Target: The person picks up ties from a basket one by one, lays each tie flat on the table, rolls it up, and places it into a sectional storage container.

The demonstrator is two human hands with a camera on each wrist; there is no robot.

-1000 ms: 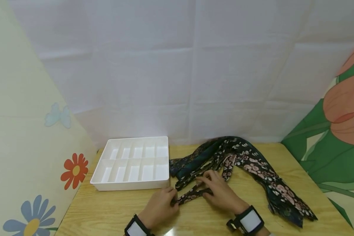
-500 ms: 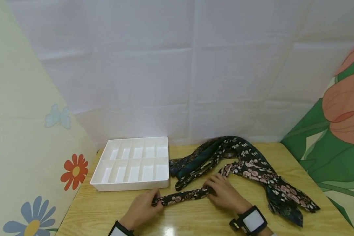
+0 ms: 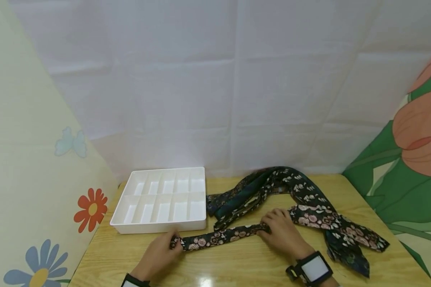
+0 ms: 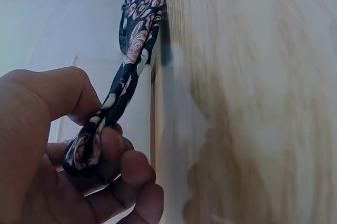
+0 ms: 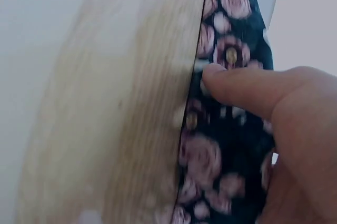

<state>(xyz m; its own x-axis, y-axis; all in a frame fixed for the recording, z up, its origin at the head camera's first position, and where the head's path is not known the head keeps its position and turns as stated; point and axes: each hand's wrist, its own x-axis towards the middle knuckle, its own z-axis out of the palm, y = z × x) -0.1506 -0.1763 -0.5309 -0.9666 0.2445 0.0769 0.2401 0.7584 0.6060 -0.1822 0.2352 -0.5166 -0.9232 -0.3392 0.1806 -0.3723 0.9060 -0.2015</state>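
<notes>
A black necktie with pink and white flowers (image 3: pixel 215 239) stretches low over the table between my hands. My left hand (image 3: pixel 159 253) pinches one end of it; in the left wrist view that end is folded between thumb and fingers (image 4: pixel 134 169). Farther along, my right hand (image 3: pixel 281 231) grips the tie, with the thumb lying on its flowered face (image 5: pixel 226 145) in the right wrist view. The rest of this tie runs on to the right, crossing over other dark patterned neckties (image 3: pixel 303 183) that lie in a bent heap.
Left of the neckties stands a white divided tray (image 3: pixel 158 228) with several compartments in two rows. The wooden table (image 3: pixel 230 271) meets a white cloth backdrop (image 3: pixel 186 99) behind and painted flower walls at both sides.
My left hand has moved left with the tie's end, drawing the bunched strip out straight. My right hand has shifted slightly right along with the tie, whose wide part now lies apart from the heap's bend.
</notes>
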